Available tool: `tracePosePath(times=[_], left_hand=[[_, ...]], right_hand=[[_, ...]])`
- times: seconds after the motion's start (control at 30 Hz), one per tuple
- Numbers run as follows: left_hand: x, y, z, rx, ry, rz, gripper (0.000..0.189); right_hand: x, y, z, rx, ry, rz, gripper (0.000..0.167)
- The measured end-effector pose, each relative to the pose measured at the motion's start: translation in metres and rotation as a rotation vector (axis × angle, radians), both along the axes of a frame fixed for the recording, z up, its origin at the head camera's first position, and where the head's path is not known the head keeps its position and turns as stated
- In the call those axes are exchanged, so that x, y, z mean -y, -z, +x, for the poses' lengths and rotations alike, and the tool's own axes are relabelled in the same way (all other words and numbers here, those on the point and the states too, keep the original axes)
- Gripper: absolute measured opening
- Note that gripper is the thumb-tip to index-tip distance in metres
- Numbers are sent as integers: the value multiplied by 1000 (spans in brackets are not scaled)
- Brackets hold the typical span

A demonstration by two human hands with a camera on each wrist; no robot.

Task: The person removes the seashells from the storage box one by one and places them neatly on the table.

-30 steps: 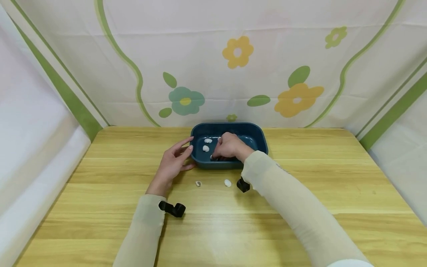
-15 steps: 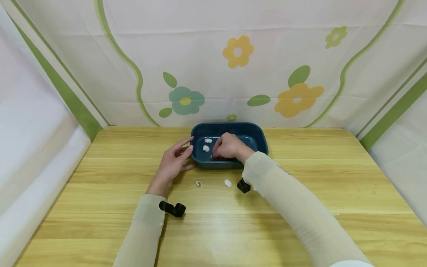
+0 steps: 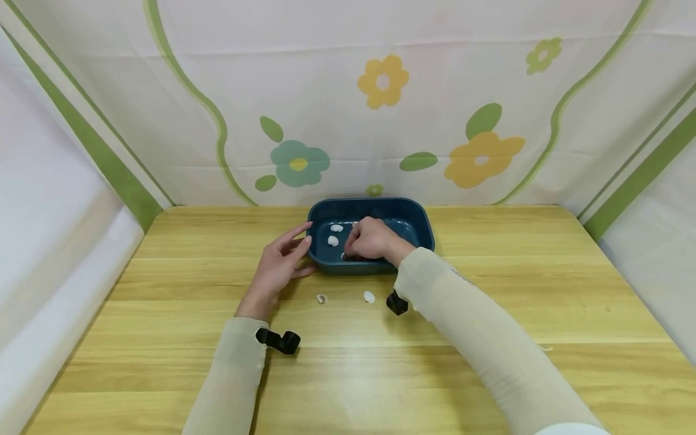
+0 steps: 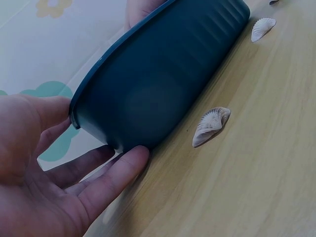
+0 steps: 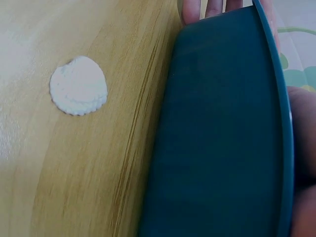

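The right hand (image 3: 374,239) seems busy with shells (image 3: 333,241) inside the blue box (image 3: 359,267) by the wooden counter (image 3: 348,386)'s far edge, whether pinching one I cannot tell, the left hand (image 3: 277,263) spread against the box's left end, withdrawing would call for clearing its near edge, and two loose shells (image 3: 369,297) lie in front, flowered cloth (image 3: 331,90) behind.
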State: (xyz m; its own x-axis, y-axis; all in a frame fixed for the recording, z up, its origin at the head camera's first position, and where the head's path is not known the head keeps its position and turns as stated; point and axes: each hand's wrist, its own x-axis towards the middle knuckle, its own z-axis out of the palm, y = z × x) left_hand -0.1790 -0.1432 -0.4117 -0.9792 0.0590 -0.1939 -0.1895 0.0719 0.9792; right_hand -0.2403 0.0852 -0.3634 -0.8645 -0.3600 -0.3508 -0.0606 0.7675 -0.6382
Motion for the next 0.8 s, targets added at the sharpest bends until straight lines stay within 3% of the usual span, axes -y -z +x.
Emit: tracePosePath(times=[0.33, 0.63, 0.8], left_hand=[[-1, -1, 1, -9, 0, 2, 45], [-2, -1, 2, -12, -2, -2, 46], [-2, -1, 1, -15, -1, -7, 45]], right_hand=[[-7, 1, 1, -10, 0, -75, 12], [-19, -12, 7, 1, 58, -203, 13], [-27, -22, 18, -18, 92, -263, 16]])
